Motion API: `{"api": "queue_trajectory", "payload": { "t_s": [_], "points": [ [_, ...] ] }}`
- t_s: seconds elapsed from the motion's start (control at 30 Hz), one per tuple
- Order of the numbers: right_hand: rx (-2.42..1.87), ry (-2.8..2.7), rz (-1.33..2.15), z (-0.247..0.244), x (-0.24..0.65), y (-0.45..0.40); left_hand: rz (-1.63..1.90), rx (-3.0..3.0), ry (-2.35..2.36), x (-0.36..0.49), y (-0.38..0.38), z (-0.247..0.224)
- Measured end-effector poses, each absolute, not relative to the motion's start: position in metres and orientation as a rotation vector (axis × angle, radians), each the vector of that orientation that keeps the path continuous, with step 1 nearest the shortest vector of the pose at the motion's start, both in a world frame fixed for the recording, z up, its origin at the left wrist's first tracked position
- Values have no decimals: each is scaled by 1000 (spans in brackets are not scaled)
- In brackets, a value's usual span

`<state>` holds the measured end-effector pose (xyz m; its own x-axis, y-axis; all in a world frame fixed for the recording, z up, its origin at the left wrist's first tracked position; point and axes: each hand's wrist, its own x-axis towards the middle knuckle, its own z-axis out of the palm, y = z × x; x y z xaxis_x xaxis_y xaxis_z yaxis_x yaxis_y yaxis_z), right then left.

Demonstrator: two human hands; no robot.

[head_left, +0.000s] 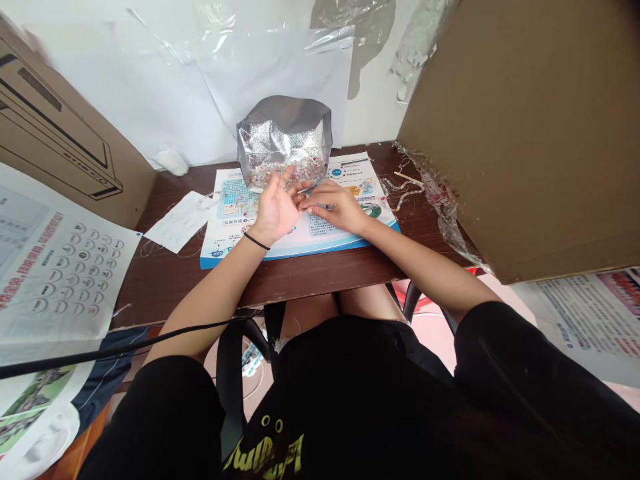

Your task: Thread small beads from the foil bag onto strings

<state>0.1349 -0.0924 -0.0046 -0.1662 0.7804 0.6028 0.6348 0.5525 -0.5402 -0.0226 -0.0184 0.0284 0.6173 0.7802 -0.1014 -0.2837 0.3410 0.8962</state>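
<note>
My left hand (277, 207) and my right hand (333, 207) sit close together over a printed booklet (350, 243), their fingertips almost meeting. A black band circles my left wrist. A thin silvery strand (306, 189) shows near my right fingers, but what the fingers hold is too small to tell. Just beyond my left fingers stands a silver foil bag (284, 130), open towards me. Many small multicoloured beads (285, 172) lie inside it.
The dark wooden table (165, 280) bears a white paper scrap (180, 221) and loose bead strands (403, 188). Crumpled plastic film (440, 197) lies beneath a cardboard panel (520, 133) at right. Another cardboard panel (65, 127) stands at left, above a printed poster (60, 267).
</note>
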Motion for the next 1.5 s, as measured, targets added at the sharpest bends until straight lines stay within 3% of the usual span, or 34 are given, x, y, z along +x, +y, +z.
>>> {"api": "queue_trajectory", "payload": {
  "t_s": [0.33,0.53,0.97,1.3,1.5],
  "points": [
    [-1244,-1716,355,2,132,-99,712,1292,630,-31,-13,39],
    [-1404,-1520,454,-9,140,-89,960,1816,807,-60,36,36],
    [-1451,-1434,565,-30,143,-76,981,1994,926,-28,47,4],
    [-1454,-1391,659,-22,139,-82,683,2406,1175,-15,55,13],
    [-1449,-1398,688,-19,137,-83,801,2268,1083,-13,63,8]
  ]
}}
